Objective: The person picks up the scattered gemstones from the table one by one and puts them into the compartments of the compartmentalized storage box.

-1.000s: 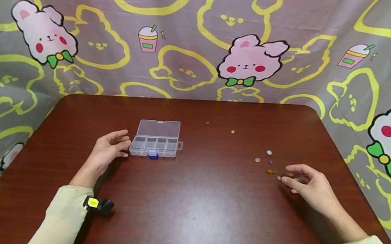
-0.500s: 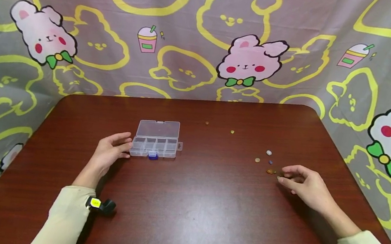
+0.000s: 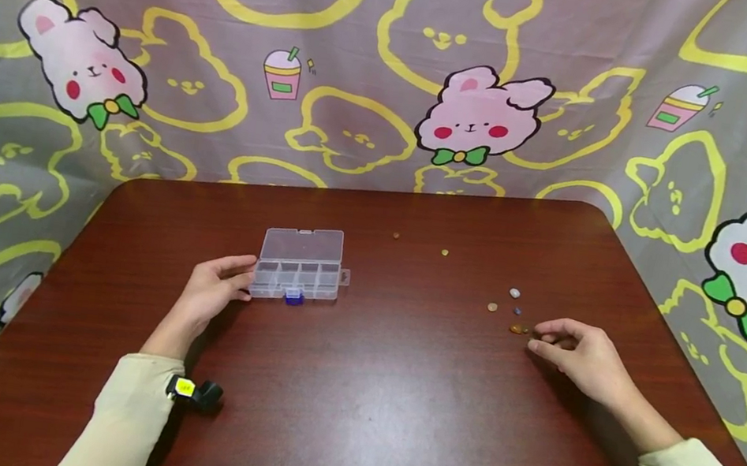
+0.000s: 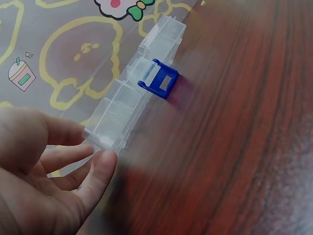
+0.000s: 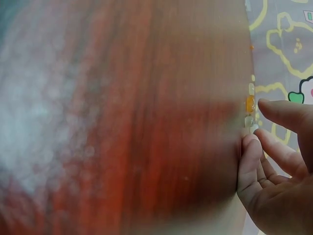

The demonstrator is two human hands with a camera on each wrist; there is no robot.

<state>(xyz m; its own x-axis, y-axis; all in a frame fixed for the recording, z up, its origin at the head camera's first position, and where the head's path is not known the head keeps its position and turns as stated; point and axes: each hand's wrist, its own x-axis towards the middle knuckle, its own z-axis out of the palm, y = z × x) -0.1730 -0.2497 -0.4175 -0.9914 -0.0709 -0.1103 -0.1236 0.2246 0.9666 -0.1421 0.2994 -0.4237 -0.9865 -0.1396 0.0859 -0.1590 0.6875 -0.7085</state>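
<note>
A clear plastic compartment box (image 3: 295, 278) stands at the left with its lid (image 3: 303, 245) raised and a blue latch (image 4: 164, 81) at its front. My left hand (image 3: 211, 291) touches the box's left end, thumb at the front corner, fingers bent only lightly. On the right, my right hand (image 3: 579, 353) is low over the table beside a small orange stone (image 3: 515, 329) and a tiny greenish stone (image 3: 526, 331). Its thumb and fingertips come close together; whether a stone is between them is hidden. A pale bit (image 5: 254, 128) shows by the fingertips in the right wrist view.
Beyond the right hand lie a white stone (image 3: 515, 293), a blue one (image 3: 517, 311) and a tan one (image 3: 492, 307). Farther back are a yellow stone (image 3: 445, 252) and a brown one (image 3: 396, 235). A patterned curtain (image 3: 368, 65) borders the brown table (image 3: 380, 393).
My left hand has shifted slightly right against the box, whose left end moved a little. My right hand has edged left; the small stone at its thumb tip is out of sight now.
</note>
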